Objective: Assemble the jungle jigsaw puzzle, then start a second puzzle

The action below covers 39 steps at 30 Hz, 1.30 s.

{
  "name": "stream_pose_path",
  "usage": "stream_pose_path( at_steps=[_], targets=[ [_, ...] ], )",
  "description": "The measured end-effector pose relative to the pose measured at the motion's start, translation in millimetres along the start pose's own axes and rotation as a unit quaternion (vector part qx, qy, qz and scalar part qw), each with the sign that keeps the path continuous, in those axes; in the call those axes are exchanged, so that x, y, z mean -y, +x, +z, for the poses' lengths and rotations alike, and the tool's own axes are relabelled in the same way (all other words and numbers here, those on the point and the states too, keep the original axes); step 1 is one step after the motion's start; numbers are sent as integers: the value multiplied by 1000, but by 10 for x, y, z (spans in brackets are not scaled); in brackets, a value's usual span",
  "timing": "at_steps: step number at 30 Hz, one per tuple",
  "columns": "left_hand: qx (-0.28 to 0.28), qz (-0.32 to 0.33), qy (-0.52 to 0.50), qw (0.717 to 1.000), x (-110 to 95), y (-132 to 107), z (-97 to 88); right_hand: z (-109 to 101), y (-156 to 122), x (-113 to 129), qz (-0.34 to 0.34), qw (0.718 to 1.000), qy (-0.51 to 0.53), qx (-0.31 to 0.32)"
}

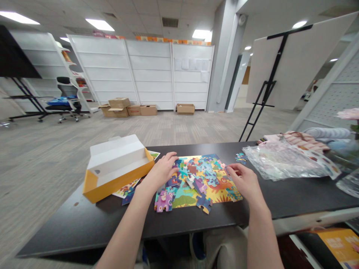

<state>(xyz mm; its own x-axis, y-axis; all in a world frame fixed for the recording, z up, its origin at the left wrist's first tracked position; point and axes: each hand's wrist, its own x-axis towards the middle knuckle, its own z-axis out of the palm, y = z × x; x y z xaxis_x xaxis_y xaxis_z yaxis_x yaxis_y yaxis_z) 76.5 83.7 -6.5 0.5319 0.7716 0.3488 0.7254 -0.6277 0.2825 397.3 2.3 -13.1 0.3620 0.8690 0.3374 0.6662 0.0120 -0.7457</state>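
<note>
A colourful jigsaw puzzle [209, 179] lies on the black table [84, 220], partly joined, with loose pieces on top and at its near edge. My left hand [164, 170] rests on the puzzle's left side, fingers spread and curled over the pieces. My right hand [244, 179] sits at the puzzle's right edge, fingers bent toward the pieces; whether it pinches one is unclear. A few loose pieces [241, 157] lie at the far right of the puzzle.
An open yellow-and-white box [117, 168] stands to the left, over a printed sheet [126, 188]. Crumpled clear plastic [280, 160] and folded cloth [300, 138] lie on the right. Behind are an easel board [297, 63], cardboard boxes [126, 108] and an office chair [66, 99].
</note>
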Motion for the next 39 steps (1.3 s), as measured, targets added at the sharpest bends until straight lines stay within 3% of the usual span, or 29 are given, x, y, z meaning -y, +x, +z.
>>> stream_pose_path(
  at_steps=[4,8,12,15,18,20,23,30,35,39],
  targets=[
    [26,37,-27,999,-386,1,-47,171,-66,216,-41,992,64,101],
    [58,108,-67,990,-742,2,68,315,-146,405,-79,963,136,219],
    [89,138,-71,984,-941,-2,177,318,-154,393,-95,948,150,264],
    [53,142,-27,988,-1046,6,206,196,-96,204,-66,954,158,246],
    [19,148,18,989,-1179,18,218,-7,-33,-75,-1,974,162,156],
    [38,174,33,984,-1289,14,243,-140,-16,-241,45,983,141,111],
    [74,219,45,972,-1462,-11,343,-249,-29,-381,93,979,137,116],
    [61,205,65,975,-1716,-37,650,-78,0,-462,92,978,105,153],
    [66,185,63,978,-1766,-8,676,6,34,-557,70,990,50,115],
    [50,178,56,981,-1782,21,707,-25,17,-563,41,991,-6,127]
  ],
)
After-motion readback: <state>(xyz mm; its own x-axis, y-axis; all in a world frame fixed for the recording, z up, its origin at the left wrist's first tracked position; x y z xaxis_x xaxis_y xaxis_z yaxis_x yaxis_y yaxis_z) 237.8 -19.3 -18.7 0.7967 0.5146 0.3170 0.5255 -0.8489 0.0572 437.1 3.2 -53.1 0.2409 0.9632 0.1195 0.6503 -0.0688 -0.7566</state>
